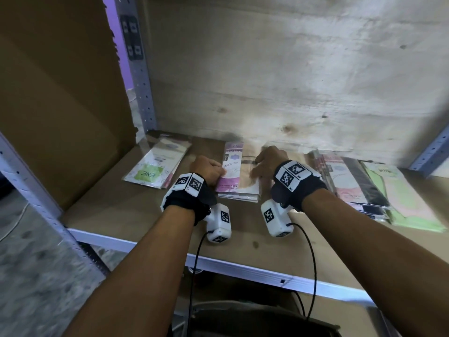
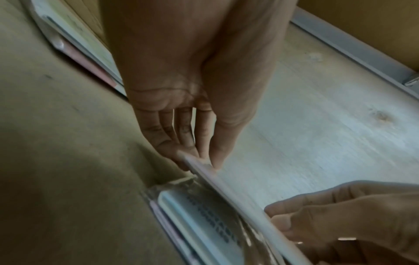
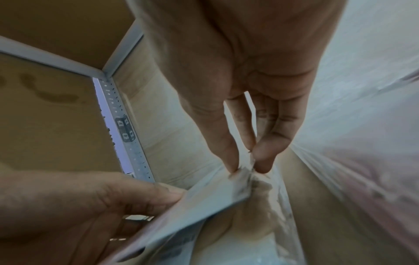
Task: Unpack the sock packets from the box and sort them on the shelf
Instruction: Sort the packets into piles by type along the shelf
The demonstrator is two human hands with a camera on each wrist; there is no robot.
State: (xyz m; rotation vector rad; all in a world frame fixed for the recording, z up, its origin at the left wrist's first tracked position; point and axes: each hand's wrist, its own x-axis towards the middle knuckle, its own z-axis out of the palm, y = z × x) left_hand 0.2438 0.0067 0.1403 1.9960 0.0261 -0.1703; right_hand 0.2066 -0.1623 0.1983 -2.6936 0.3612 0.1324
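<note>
A sock packet with a pink and purple card (image 1: 233, 171) lies on top of a small stack in the middle of the shelf board (image 1: 126, 210). My left hand (image 1: 211, 171) pinches its left edge between thumb and fingers; the left wrist view shows the packet edge (image 2: 231, 186) raised off the stack and the left hand (image 2: 199, 154) on it. My right hand (image 1: 266, 161) pinches the packet's right side, and its fingertips (image 3: 260, 161) gather the clear wrapper (image 3: 226, 195). A green-labelled packet stack (image 1: 155, 166) lies to the left.
A spread of pink, black and green packets (image 1: 364, 186) fills the shelf's right side. A cardboard wall (image 1: 60, 93) and a perforated metal upright (image 1: 143, 93) close the left; plywood (image 1: 291, 81) backs the shelf. A metal front rail (image 1: 243, 268) edges the board. Cables hang from both wrists.
</note>
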